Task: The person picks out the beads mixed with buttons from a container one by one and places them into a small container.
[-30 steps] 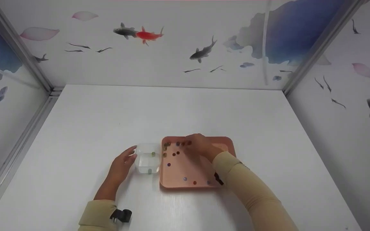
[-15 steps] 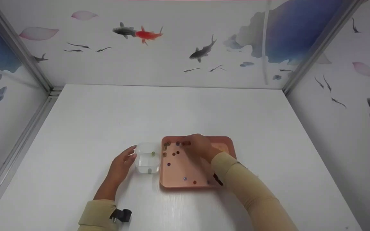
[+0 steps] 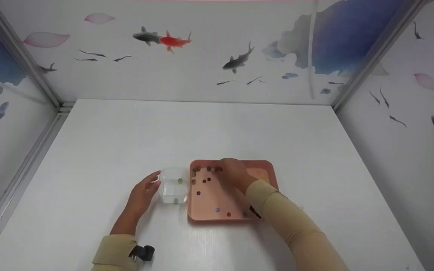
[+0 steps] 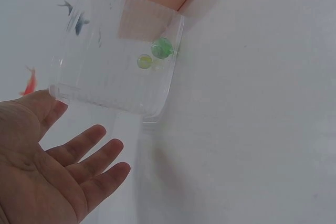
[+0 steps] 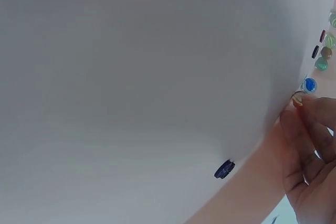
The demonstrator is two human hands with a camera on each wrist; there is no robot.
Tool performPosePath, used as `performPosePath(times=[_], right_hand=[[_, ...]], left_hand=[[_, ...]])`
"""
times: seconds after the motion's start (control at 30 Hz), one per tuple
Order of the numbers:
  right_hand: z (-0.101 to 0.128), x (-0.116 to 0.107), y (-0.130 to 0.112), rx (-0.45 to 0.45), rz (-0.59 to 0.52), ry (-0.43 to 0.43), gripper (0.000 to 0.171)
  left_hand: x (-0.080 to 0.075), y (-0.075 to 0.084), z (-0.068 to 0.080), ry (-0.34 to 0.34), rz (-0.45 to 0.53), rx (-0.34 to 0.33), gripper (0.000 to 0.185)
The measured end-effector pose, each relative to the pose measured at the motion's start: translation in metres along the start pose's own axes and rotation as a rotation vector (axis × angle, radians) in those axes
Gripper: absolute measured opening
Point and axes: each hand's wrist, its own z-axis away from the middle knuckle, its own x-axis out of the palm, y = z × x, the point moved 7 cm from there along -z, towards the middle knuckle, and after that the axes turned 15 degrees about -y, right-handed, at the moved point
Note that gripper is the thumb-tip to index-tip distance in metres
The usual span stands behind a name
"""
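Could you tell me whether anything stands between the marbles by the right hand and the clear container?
Only the pink tray rim separates them: the clear container sits against its left edge, open-topped. The left hand rests on its far side, off the path.

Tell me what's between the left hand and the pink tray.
The clear plastic box, holding two green marbles, sits between the left hand and the pink tray, clearest in the head view.
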Motion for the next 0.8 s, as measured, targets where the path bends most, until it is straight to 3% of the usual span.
performPosePath(times=[0.27,0.67,0.8], right_hand=[[0.0008,-0.0021,-0.0070,-0.098,0.128,0.085,0.022],[0.0025,-0.0026,-0.0090,-0.145,0.110,0.086,0.023],[0.0013,-0.0016,-0.0062,-0.122,0.002,0.048,0.022]], left_hand=[[0.0004,-0.0007,-0.0004,0.006,-0.008,-0.011,0.047],[0.0005,-0.0003,-0.0007,0.008,-0.006,-0.009,0.047],[0.0001,-0.0004,-0.0004,0.011,-0.002,-0.005,0.047]])
